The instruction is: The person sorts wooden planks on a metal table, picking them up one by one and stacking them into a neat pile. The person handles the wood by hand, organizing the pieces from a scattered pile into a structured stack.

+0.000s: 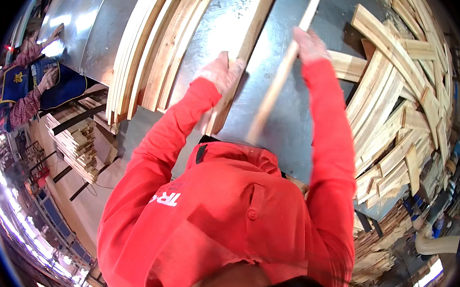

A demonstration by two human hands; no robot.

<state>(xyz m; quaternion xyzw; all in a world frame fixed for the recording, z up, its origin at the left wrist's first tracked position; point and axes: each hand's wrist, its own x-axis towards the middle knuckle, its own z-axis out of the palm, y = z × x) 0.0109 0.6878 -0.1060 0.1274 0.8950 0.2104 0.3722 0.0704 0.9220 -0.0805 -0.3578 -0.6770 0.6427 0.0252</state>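
My left hand (218, 72) is closed round the left edge of a long wooden board (254, 28), which lies lengthwise on the metal table (285, 118). To the right, my right hand (310, 45) grips a narrower wooden strip (278, 85) near its upper part. The strip's near end is smeared by motion. A gap of bare metal separates the strip from the board. Left of my left hand lie several long boards (164, 48) side by side, their near ends reaching past the table edge.
A loose heap of wooden pieces (374, 95) covers the right side of the table. At the far left stands another person (34, 84) in a blue apron, hands near the table. Stacked wood (75, 146) sits below the table on the left, with more piles (379, 255) at lower right.
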